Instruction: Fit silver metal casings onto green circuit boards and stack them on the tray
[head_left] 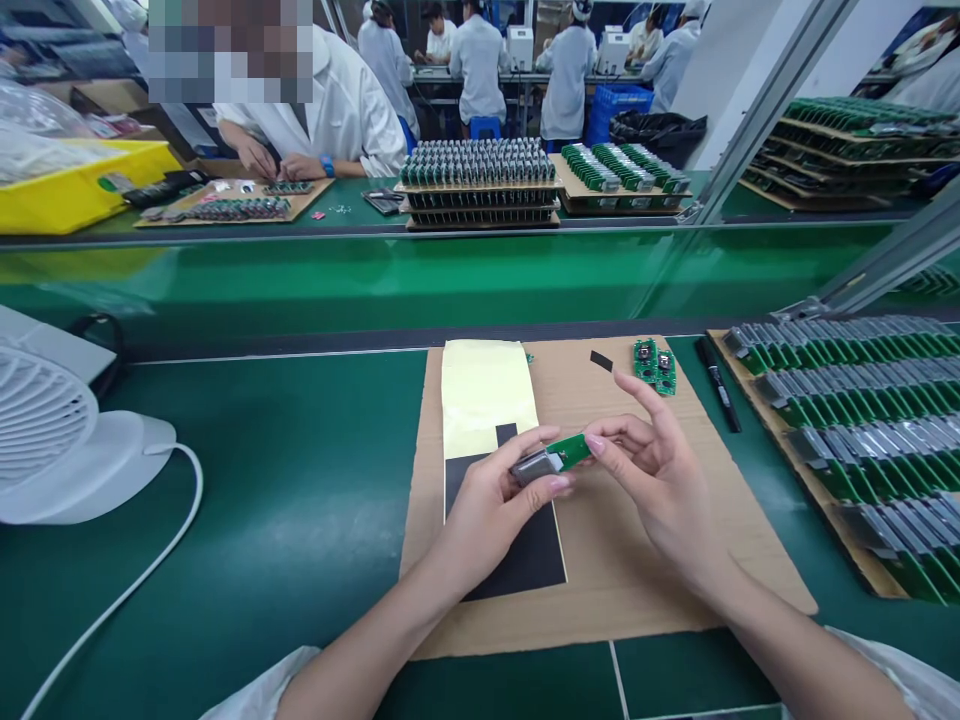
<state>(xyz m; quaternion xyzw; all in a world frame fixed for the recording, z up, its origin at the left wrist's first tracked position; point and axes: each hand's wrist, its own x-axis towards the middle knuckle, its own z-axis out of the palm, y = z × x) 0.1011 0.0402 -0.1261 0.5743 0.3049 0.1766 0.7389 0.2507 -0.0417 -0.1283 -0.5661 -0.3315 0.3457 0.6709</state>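
Both my hands hold one small part [551, 461] over the cardboard sheet [637, 560]: a green circuit board with a grey battery cell on it. My left hand [499, 500] grips the grey cell end between thumb and fingers. My right hand [652, 460] pinches the green board end, its index finger raised. Under my hands lies a sheet with yellow backing paper [484, 395] and black adhesive pads [525, 560]. A small black strip [601, 360] and two loose green boards [655, 365] lie at the far edge of the cardboard.
A black marker [718, 383] lies to the right, beside a tray of several finished board-and-cell units [862, 430]. A white fan [52, 430] with its cable stands at left. Beyond the green conveyor belt [375, 280], a person in a white coat [315, 110] works; more trays [480, 180] are stacked there.
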